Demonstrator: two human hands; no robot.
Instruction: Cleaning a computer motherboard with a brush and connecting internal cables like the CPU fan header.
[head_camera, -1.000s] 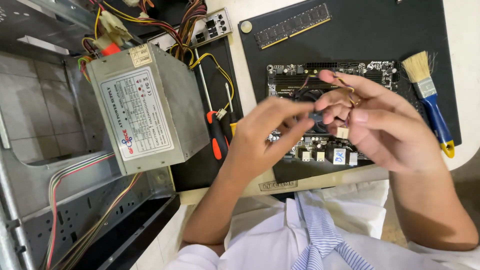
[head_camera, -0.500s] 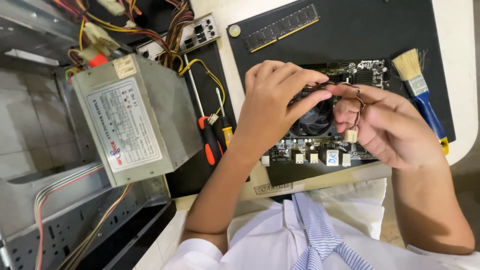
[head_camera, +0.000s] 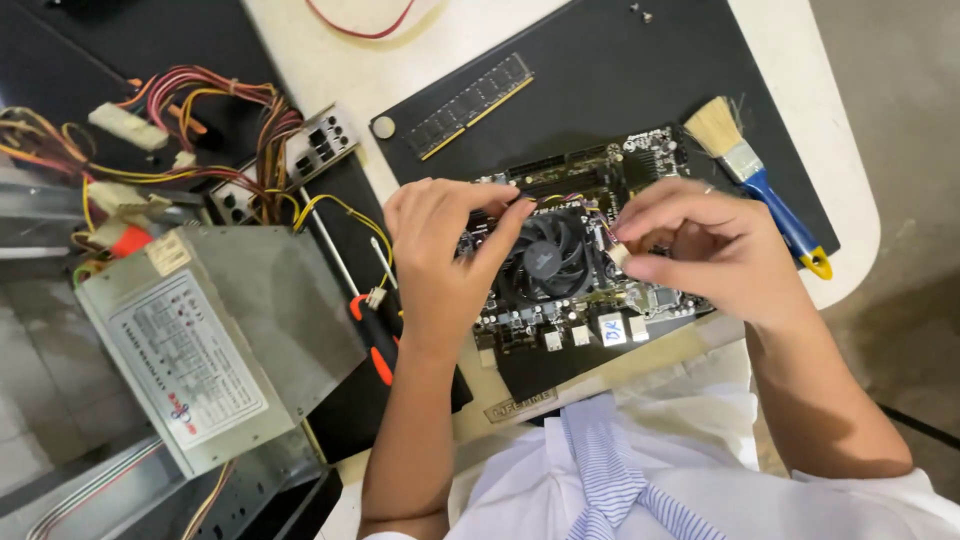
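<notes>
While flat, motherboard (head_camera: 585, 250) long axis left-right.

Both bare forearms are extended forward from the lower edge of the view, and white sleeves are seen at the upper arms. The left hand (head_camera: 440, 265) is held palm down, its fingers curled and its fingertips bent rightward. The right hand (head_camera: 715, 250) is turned leftward, its thumb and forefinger pressed together in a pinching grip.
</notes>
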